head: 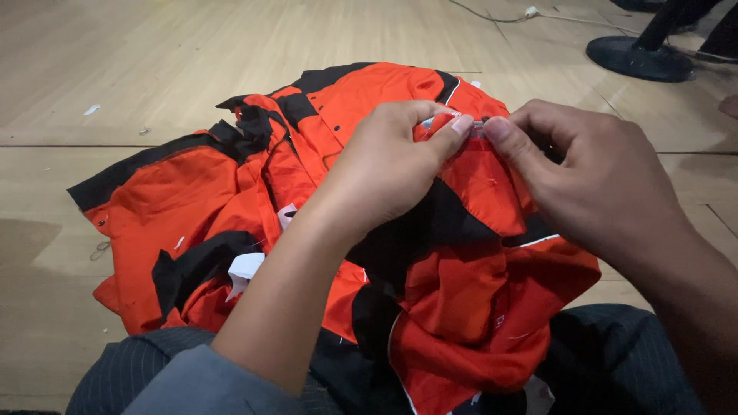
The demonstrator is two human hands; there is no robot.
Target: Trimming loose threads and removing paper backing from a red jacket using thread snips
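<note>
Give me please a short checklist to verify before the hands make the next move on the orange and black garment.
1. Left hand has a grip on the garment: ok, thumb and fingers pinch a fold.
2. Right hand grips the same fold: ok, its fingertips meet the left ones.
3. A tool between the fingers: cannot tell, too small to see.
4. Garment supported: ok, it lies over the lap and the wooden floor.
5. Cable and fan base away from the cloth: ok, both lie apart at the far edge.
</note>
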